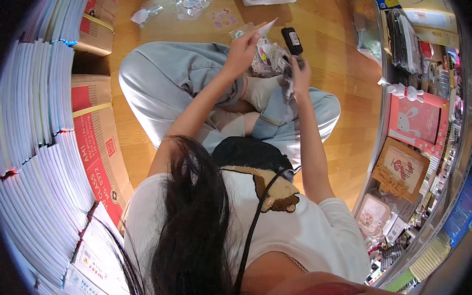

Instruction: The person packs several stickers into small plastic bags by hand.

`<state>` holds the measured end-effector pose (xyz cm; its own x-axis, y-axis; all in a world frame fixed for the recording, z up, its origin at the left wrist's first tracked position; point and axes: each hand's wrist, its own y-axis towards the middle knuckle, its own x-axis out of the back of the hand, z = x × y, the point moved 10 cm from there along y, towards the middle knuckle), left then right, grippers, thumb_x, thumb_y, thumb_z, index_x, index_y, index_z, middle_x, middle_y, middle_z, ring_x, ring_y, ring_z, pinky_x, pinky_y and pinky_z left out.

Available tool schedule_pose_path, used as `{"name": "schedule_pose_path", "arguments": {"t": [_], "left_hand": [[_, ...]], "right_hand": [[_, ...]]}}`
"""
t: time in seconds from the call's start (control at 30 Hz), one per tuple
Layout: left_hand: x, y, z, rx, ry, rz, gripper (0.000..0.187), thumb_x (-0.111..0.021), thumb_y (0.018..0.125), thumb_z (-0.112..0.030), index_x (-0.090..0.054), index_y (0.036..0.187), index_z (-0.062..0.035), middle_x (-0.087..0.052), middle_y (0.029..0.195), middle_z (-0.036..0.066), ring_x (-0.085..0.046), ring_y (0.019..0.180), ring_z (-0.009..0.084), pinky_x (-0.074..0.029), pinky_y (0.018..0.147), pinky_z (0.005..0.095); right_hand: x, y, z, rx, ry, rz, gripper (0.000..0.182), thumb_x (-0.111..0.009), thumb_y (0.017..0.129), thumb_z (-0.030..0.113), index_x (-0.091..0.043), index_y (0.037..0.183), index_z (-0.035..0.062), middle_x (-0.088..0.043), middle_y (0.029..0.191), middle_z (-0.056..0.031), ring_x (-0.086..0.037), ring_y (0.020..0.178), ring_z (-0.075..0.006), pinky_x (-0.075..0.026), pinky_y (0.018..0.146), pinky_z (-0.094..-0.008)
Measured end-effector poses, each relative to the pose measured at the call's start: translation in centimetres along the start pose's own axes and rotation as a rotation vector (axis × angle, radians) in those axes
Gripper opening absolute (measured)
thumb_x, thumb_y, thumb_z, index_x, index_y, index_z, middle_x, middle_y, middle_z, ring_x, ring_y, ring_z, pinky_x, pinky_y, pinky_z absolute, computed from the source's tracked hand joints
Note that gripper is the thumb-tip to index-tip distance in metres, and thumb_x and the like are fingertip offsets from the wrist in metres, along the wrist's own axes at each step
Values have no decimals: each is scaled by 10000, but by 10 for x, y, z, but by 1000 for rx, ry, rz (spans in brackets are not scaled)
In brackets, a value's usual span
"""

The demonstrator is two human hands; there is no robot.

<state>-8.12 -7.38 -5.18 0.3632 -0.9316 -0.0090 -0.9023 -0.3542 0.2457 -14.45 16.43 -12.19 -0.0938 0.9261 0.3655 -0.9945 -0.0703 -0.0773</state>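
In the head view my left hand (241,52) is closed on a small clear packet (244,31) with a pale piece of paper (266,28) by the fingertips. My right hand (299,77) grips a dark and clear plastic packet (288,79), partly hidden by the fingers. Between the hands, over my crossed legs, lies a pile of small clear packets (267,56) with colourful contents. A black device with a white label (292,41) rests on the wooden floor (325,14) just beyond my right hand.
Clear packets (193,4) and a pink sticker sheet (224,18) lie ahead, near a white tray (268,0). Stacked books (37,126) and cartons (100,149) stand at left. A crowded shelf (386,113) runs along the right.
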Motion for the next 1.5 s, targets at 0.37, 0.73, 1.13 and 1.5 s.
{"name": "schedule_pose_path", "arguments": {"t": [0.37, 0.73, 1.13, 1.5], "left_hand": [[-31, 22, 57, -109, 1064, 349, 717, -564, 771, -415, -288, 1331, -64, -222, 1392, 228, -256, 1275, 377, -177, 986, 614], [271, 113, 145, 519, 1673, 158, 718, -560, 782, -431, -271, 1344, -90, -214, 1426, 136, -270, 1285, 317, -189, 1012, 557], [284, 126, 146, 534, 772, -115, 505, -331, 868, -400, -556, 1117, -22, -540, 1154, 199, -555, 1022, 291, -428, 896, 389], [68, 24, 4, 493, -723, -146, 458, -246, 892, -302, -501, 1147, -20, -537, 1167, 100, -512, 1077, 219, -395, 930, 347]], "right_hand": [[10, -42, 30, 43, -240, -117, 243, -554, 833, 210, -568, 936, -10, -621, 861, -167, -591, 783, -256, -438, 738, -339], [6, -42, 28, 56, -261, -136, 182, -560, 819, 165, -573, 899, 2, -609, 823, -164, -588, 752, -268, -445, 712, -344], [9, -41, 20, 55, -246, -113, 223, -565, 823, 189, -565, 946, 4, -595, 907, -177, -565, 816, -308, -427, 762, -358], [16, -51, 133, 179, 72, -241, 204, -528, 862, 154, -551, 984, -7, -590, 938, -121, -532, 833, -190, -416, 766, -313]]}}
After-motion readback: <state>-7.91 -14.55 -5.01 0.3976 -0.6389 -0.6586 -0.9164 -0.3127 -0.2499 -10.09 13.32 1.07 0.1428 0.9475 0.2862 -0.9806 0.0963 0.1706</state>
